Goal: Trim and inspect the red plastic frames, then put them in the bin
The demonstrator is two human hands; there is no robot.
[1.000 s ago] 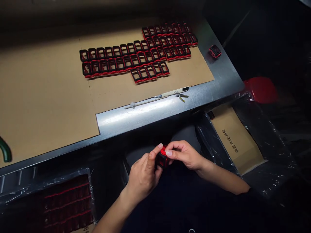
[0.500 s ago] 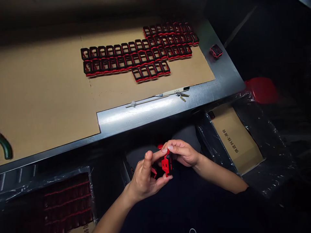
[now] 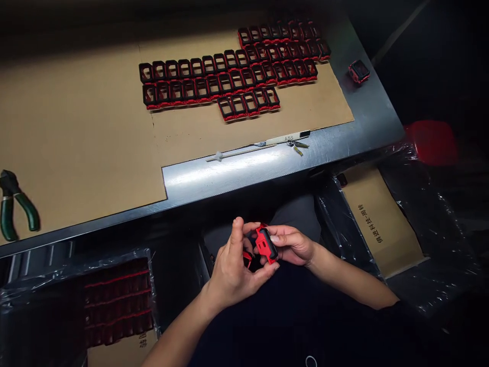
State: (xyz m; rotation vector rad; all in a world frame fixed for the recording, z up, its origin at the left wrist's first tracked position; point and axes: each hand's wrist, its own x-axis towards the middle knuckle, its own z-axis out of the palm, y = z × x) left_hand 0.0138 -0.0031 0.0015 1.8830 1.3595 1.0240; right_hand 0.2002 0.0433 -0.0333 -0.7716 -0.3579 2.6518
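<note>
Over my lap, below the table edge, I hold a red and black plastic frame (image 3: 265, 244). My left hand (image 3: 239, 265) grips its near and far ends between thumb and fingers. A second red piece shows in the left palm, mostly hidden by the fingers. My right hand (image 3: 294, 244) pinches the frame's right side, its thumb on the black rim. On the table, several rows of like red and black frames (image 3: 202, 88) stand on cardboard (image 3: 95, 137). One more such frame (image 3: 359, 72) sits apart on the bare metal at the right corner.
Green-handled cutting pliers (image 3: 17, 206) lie at the left. A white-handled knife (image 3: 288, 138), a thin stick (image 3: 240, 152) and small metal bits (image 3: 298, 147) lie along the front edge. Below are a plastic-lined box of frames (image 3: 118, 298), another with cardboard (image 3: 382, 219), and a red stool (image 3: 431, 142).
The frame in my hands has tilted, and my right hand has moved from its top end to its right side. My view has shifted left, bringing the whole pliers into sight.
</note>
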